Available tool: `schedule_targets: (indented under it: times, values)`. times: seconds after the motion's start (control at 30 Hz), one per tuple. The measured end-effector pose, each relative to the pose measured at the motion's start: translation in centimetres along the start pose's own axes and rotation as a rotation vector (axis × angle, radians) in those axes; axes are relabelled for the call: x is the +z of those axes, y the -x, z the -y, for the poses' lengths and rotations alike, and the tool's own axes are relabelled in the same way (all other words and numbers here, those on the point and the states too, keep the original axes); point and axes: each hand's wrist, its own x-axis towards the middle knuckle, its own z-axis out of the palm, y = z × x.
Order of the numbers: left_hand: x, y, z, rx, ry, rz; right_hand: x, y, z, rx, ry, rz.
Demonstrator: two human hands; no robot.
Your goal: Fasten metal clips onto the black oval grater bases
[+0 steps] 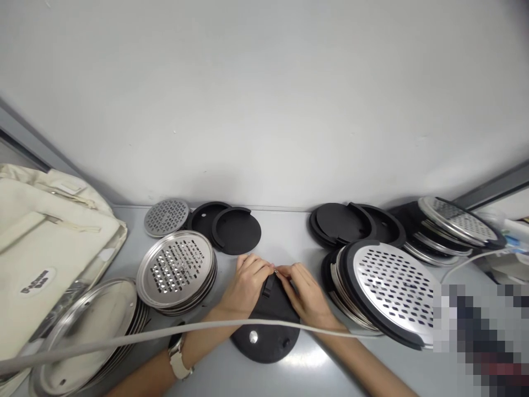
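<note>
A round black plastic disc point(264, 336) with a small metal stud lies on the grey table in front of me. My left hand point(247, 284) and my right hand point(306, 293) both rest on its far edge, fingertips meeting at a small metal piece point(276, 272) pinched between them. A watch is on my left wrist. A white cable point(124, 339) crosses over both forearms.
Stacks of perforated steel grater discs point(177, 267) sit at left, black-rimmed ones point(392, 286) at right. Loose black discs point(235, 230) and more black discs point(347, 223) lie by the white wall. A cream bag point(45, 242) and plain steel lids point(91, 325) fill the left edge.
</note>
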Motion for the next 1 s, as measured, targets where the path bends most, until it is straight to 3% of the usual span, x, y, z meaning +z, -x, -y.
schedule_targets:
  times: [0.47, 1.0]
  values:
    - [-0.29, -0.44, 0.14, -0.107, 0.085, -0.027, 0.09, -0.02, 0.04, 0.048, -0.091, 0.001]
    - [-0.44, -0.37, -0.07, -0.136, 0.074, 0.011, -0.31, -0.23, 0.44, 0.068, -0.081, 0.010]
